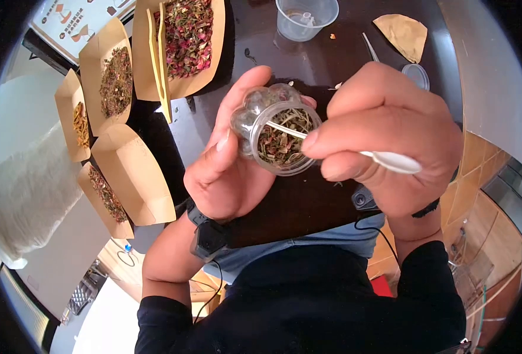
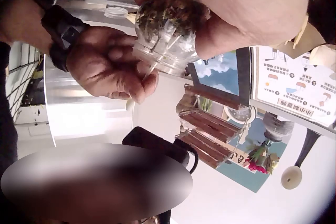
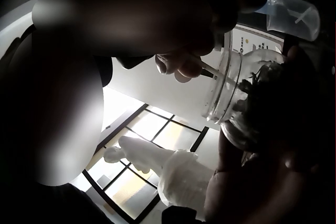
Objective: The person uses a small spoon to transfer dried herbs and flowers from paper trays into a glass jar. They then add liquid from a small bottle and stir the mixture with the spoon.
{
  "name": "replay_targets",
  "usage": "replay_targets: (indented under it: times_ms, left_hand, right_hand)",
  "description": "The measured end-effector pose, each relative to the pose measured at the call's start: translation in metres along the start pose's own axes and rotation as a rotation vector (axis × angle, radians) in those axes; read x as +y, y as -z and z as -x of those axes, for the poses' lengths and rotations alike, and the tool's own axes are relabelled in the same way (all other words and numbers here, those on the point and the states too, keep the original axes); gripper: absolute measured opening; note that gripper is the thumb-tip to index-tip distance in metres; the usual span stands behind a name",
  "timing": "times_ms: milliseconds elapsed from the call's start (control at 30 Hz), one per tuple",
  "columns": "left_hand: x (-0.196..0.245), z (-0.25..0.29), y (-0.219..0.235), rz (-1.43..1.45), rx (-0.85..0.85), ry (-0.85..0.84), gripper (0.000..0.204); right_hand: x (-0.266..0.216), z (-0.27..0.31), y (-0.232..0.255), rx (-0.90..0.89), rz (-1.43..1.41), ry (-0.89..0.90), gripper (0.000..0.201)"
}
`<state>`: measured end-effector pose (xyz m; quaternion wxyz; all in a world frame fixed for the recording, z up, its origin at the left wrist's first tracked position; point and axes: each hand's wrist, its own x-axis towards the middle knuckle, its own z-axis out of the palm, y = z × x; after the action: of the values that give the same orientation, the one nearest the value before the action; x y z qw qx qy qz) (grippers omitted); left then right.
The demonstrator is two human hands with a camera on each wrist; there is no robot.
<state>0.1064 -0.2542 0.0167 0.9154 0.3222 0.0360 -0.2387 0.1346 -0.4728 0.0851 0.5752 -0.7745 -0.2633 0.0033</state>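
Observation:
My left hand (image 1: 228, 186) holds a clear, bulging jar (image 1: 250, 125), tilted so its open mouth faces me. Dried herbs (image 1: 281, 147) in green and brown, with reddish bits, lie inside. My right hand (image 1: 394, 127) pinches a white plastic spoon (image 1: 398, 162) turned end for end: its bowl sticks out under the palm and its thin handle reaches through the jar's mouth. In the right wrist view the handle runs into the jar (image 3: 227, 85) towards the dark herbs. The left wrist view shows the jar (image 2: 170, 58) from below, beside the right hand's fingertips.
Card trays stand at the left: one of rose buds (image 1: 193, 41) with wooden tongs (image 1: 162, 71) across it, others of dried herbs (image 1: 114, 82), and a bare one (image 1: 132, 177). Farther back are a clear plastic cup (image 1: 308, 26), a brown paper piece (image 1: 404, 35) and a clear lid (image 1: 416, 76).

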Motion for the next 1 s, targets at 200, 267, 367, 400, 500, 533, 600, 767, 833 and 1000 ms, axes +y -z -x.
replay_targets:
  times_ms: [200, 267, 367, 400, 500, 533, 600, 767, 833, 1000]
  left_hand:
    - [0.000, 0.001, 0.000, 0.008, 0.006, 0.010, 0.091]
    - [0.001, 0.001, 0.004, 0.000, -0.025, 0.017, 0.094]
    - [0.000, 0.000, 0.005, -0.011, -0.053, 0.019, 0.096]
    - [-0.001, 0.000, 0.005, -0.014, -0.049, 0.013, 0.096]
    - [0.001, 0.000, 0.000, -0.012, -0.003, 0.009, 0.092]
    - [0.000, 0.000, -0.001, -0.013, -0.004, 0.009, 0.092]
    - [-0.002, 0.000, -0.002, 0.023, 0.055, 0.003, 0.092]
    - [0.001, 0.001, -0.002, 0.052, 0.035, 0.029, 0.092]
    - [0.000, 0.001, -0.001, 0.050, 0.034, 0.031, 0.092]
    - [0.000, 0.000, 0.000, 0.025, 0.022, 0.013, 0.092]
  right_hand:
    - [0.005, 0.002, 0.002, 0.091, 0.035, 0.037, 0.042]
    - [0.007, 0.008, 0.002, 0.108, 0.046, 0.047, 0.043]
    - [0.009, 0.018, 0.000, 0.290, 0.037, -0.018, 0.042]
    - [0.006, 0.010, 0.004, 0.220, 0.001, 0.004, 0.041]
    - [0.002, 0.005, -0.004, 0.091, -0.048, -0.015, 0.038]
    - [0.001, 0.006, -0.006, 0.033, -0.062, -0.055, 0.036]
    - [0.001, 0.005, -0.005, 0.062, -0.019, -0.032, 0.033]
    - [-0.001, 0.000, 0.002, 0.179, 0.127, 0.051, 0.028]
    - [-0.003, 0.000, 0.001, 0.140, 0.175, 0.050, 0.032]
    - [0.003, 0.004, 0.000, 0.115, 0.146, 0.048, 0.034]
